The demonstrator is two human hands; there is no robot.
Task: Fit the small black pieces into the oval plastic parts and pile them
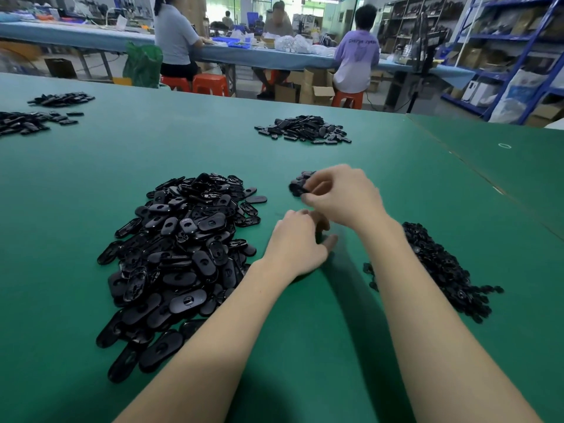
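I note a green worktop point(91, 184) filling the foreground, with a seam running diagonally across its right side. A small white ring point(504, 145) lies on its far right section. Beyond it I see three seated people at a long blue-covered bench point(76, 35), on red stools point(210, 83). A green bag point(142, 64) stands on the floor beside the left person. Open cardboard boxes point(317, 87) sit under the bench. Blue metal shelving point(518, 56) loaded with cartons lines the right wall.

No legible text; only blurred, unreadable lettering across the back of a seated person's lilac shirt point(357, 47).
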